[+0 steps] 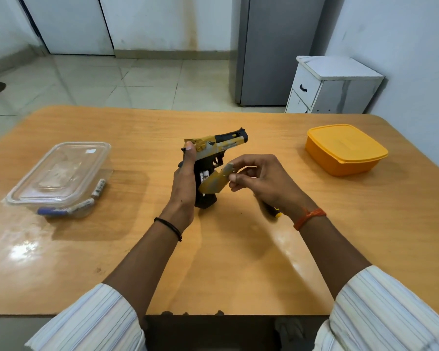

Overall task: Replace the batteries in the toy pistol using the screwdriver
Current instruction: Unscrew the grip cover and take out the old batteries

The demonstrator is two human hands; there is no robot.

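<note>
The yellow, grey and black toy pistol [219, 145] stands upright on its grip at the middle of the wooden table [238, 262], barrel pointing right. My left hand [185, 178] wraps its grip and rear from the left. Batteries [203, 175] show in the uncovered grip. My right hand [261, 181] pinches the yellow-grey battery cover [214, 182] just right of the grip, tilted. The screwdriver [271, 211], with a dark handle and a yellow tip, is also tucked in my right hand and looks blurred below the palm.
A clear lidded plastic box [58, 173] at the left holds several batteries [86, 201] along its near side. A closed orange box [345, 150] sits at the right. Beyond the table stand a white cabinet [332, 84] and a grey fridge [276, 46].
</note>
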